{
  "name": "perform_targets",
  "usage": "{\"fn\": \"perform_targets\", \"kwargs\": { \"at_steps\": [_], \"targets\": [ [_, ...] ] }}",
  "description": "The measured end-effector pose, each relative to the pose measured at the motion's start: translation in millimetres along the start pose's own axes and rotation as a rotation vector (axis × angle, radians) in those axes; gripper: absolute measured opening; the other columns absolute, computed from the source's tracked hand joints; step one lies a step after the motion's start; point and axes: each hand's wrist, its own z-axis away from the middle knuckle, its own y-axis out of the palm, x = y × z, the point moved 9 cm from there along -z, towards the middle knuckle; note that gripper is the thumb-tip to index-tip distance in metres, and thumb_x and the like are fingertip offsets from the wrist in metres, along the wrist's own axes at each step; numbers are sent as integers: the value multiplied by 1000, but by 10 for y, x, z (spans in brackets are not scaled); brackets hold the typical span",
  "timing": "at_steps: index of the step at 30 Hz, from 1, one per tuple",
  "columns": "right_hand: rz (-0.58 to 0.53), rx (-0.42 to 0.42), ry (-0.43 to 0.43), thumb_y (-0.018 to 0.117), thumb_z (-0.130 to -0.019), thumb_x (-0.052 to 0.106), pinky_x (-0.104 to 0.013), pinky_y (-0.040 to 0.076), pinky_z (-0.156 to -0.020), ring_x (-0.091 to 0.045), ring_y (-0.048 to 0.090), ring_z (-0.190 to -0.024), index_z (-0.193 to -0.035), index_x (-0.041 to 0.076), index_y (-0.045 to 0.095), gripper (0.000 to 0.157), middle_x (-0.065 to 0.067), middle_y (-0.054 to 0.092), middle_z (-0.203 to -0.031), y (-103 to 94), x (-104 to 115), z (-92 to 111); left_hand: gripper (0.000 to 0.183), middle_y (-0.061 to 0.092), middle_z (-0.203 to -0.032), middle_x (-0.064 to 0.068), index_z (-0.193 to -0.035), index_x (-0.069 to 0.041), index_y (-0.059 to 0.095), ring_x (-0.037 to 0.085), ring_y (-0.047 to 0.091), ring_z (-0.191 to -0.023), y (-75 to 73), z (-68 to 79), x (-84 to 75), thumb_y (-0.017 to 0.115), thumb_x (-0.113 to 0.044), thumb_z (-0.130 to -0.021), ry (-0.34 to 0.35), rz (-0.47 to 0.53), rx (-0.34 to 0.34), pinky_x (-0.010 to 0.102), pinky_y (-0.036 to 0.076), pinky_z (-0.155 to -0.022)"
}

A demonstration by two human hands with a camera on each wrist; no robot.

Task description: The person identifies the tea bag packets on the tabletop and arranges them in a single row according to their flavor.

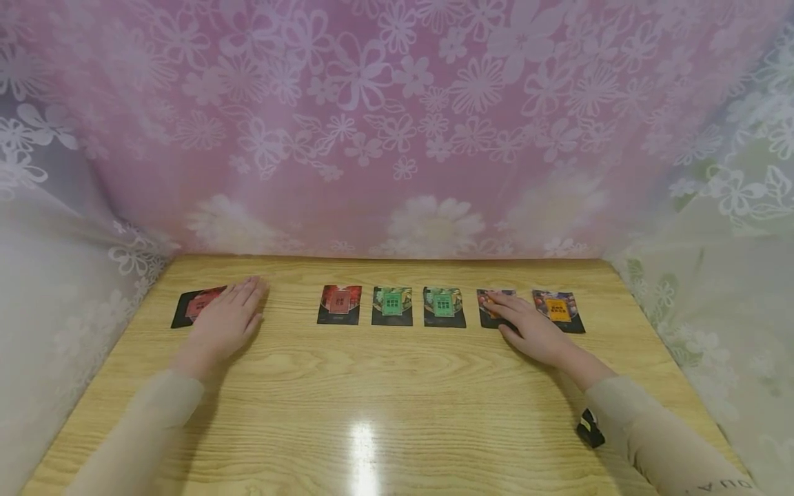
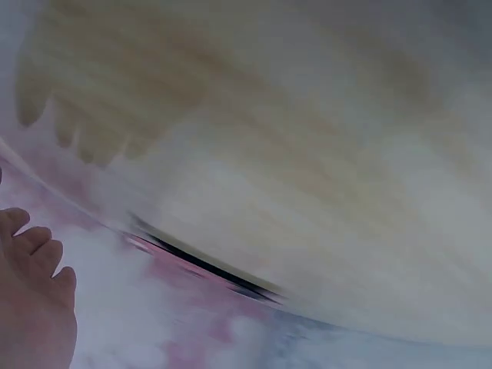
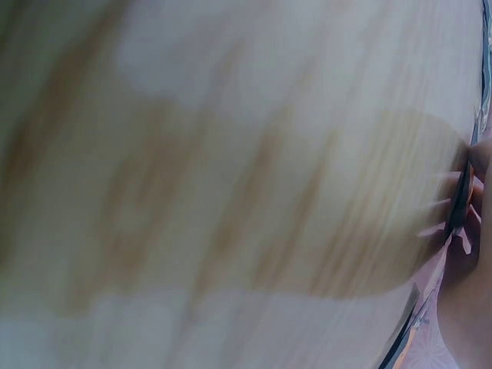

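My left hand (image 1: pixel 220 324) is laid out at the far left, fingers extended, overlapping the right part of a black and red packet (image 1: pixel 192 303) in the head view. In the left wrist view the left fingers (image 2: pixel 34 242) appear at the lower left, apart from that packet (image 2: pixel 207 265). At the right, my right hand (image 1: pixel 536 331) rests its fingers over a black packet with an orange label (image 1: pixel 490 317), hiding much of it. Beside this hand lies another orange-labelled packet (image 1: pixel 560 311). The right wrist view catches the right hand (image 3: pixel 465 238) at its edge, against a dark packet.
Between the hands lie another red packet (image 1: pixel 338 305) and two green-labelled packets (image 1: pixel 392 306), in a row on the wood-grain table (image 1: pixel 298 399). A small black object (image 1: pixel 589 428) sits by the right sleeve. Floral curtains (image 1: pixel 397 138) hang behind and at both sides.
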Motion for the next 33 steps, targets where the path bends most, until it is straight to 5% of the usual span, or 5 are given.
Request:
{"fn": "perform_targets", "kwargs": {
  "at_steps": [11, 17, 25, 33],
  "targets": [
    [-16, -1, 8, 60, -108, 11, -71, 39, -120, -50, 37, -153, -156, 2, 52, 49, -22, 38, -169, 8, -2, 30, 60, 34, -160, 43, -156, 18, 33, 59, 35, -149, 71, 324, 818, 48, -10, -105, -99, 69, -42, 69, 30, -126],
    [2, -8, 1, 60, -108, 11, -71, 40, -120, -49, 38, -153, -156, 3, 52, 49, -22, 39, -169, -1, 2, 22, 61, 32, -159, 45, -157, 21, 27, 61, 32, -149, 148, 487, 1095, 45, -7, -105, -145, 68, -24, 71, 29, -124],
    [-13, -3, -6, 59, -109, 11, -71, 39, -121, -49, 37, -154, -158, 5, 50, 51, -22, 39, -169, -4, 16, -1, 68, 31, -159, 46, -156, 20, 29, 61, 33, -148, 170, 554, 1100, 56, -15, -105, -154, 47, 33, 72, 31, -123],
    [-16, -3, -4, 59, -109, 11, -72, 38, -121, -49, 37, -154, -158, 5, 50, 51, -21, 39, -169, -1, 10, 0, 67, 34, -161, 42, -159, 16, 30, 59, 36, -148, 178, 600, 931, 55, -20, -107, -73, 54, 51, 72, 33, -122]
  ]
}}
